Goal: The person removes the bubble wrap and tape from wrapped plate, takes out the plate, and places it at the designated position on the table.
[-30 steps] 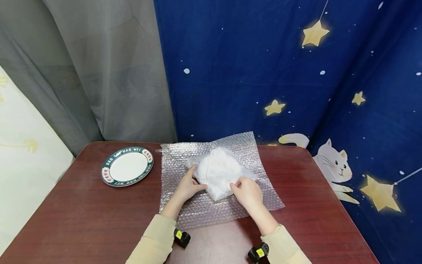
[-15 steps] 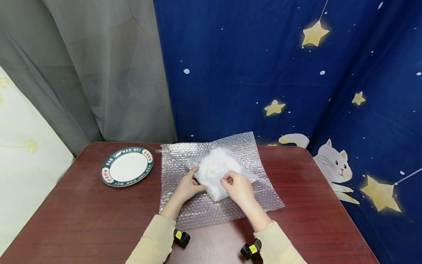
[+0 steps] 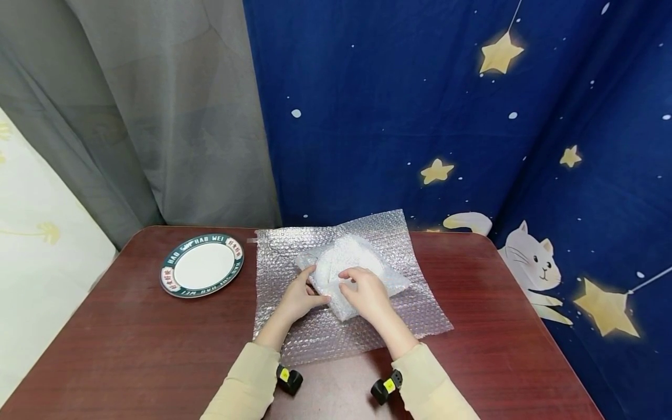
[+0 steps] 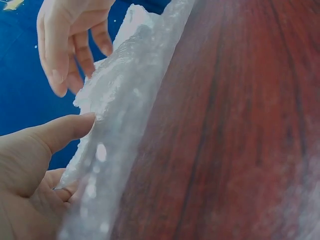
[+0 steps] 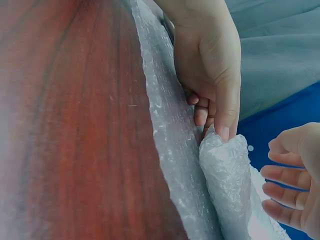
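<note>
A white round item in bubble wrap makes a bundle (image 3: 343, 254) in the middle of a flat bubble wrap sheet (image 3: 420, 309). My left hand (image 3: 298, 298) holds the bundle's left edge, the thumb (image 4: 75, 126) on top and fingers tucked below, partly hidden. Over the bundle's centre is my right hand (image 3: 367, 294), thumb and fingers loosely bent with a gap between them. In the right wrist view this right hand (image 5: 300, 175) has spread fingers beside the wrap and nothing in its grasp.
An oval plate (image 3: 205, 265) with a green lettered rim lies at the table's back left. The reddish-brown table (image 3: 131, 350) ends at a grey curtain (image 3: 210, 146) and a blue starry curtain (image 3: 367, 116). Each wrist wears a black camera.
My right hand has moved left from the bundle's right edge to over its middle, letting go of the wrap, and its fingers have spread. The left hand stays put.
</note>
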A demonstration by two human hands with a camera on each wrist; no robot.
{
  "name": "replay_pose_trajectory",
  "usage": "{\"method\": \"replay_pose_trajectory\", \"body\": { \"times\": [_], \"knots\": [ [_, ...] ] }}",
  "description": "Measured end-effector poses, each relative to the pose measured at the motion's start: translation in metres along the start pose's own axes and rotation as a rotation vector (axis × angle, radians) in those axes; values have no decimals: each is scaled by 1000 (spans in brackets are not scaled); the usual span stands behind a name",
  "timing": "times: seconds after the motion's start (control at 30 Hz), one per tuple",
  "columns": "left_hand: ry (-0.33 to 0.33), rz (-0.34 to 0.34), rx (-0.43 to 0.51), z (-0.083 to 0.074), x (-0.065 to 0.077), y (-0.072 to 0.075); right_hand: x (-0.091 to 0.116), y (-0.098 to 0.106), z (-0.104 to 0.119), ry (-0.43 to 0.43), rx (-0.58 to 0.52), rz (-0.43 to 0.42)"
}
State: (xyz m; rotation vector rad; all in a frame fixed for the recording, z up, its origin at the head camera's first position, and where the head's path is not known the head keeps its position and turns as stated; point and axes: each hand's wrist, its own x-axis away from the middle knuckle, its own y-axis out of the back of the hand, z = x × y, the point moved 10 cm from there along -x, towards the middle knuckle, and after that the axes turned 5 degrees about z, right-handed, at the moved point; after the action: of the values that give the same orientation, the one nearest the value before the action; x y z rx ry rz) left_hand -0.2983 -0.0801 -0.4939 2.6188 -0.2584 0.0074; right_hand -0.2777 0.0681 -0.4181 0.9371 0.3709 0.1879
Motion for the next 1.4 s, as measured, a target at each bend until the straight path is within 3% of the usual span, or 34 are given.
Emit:
{"method": "replay_pose_trajectory", "body": {
  "times": [0.5,0.7,0.93,1.4],
  "knots": [
    [-15,-3,6,-2,2,0,-11,-28,9,91,52,177],
    [-32,-6,-6,-3,2,0,-11,-36,7,125,97,197],
    [-22,-10,-2,-2,2,0,-11,-42,6,115,122,226],
    [-68,-18,-22,-5,2,0,-12,-50,2,100,192,272]
  ]
}}
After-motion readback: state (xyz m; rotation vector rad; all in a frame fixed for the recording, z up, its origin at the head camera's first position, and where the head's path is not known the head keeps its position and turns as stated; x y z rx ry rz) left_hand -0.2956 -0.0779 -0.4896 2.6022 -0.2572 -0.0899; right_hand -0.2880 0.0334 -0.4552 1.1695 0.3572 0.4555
